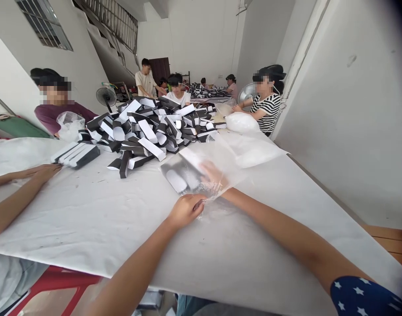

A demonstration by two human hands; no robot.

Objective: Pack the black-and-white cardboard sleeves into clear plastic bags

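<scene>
A clear plastic bag (pixel 220 158) lies on the white-covered table (pixel 121 219) in front of me, with black and white boxes (pixel 181 175) inside it. My left hand (pixel 186 210) pinches the bag's open edge near me. My right hand (pixel 214 175) is pushed inside the bag, seen blurred through the plastic next to the boxes; its fingers look stretched out, but whether they hold a box is unclear.
A large heap of black and white boxes (pixel 148 127) fills the table's middle. A neighbour's hand (pixel 44 171) rests by a stack of boxes (pixel 77 153) at left. Several people sit around the far end. Filled plastic bags (pixel 242 122) lie at right. A red stool (pixel 56 285) stands below.
</scene>
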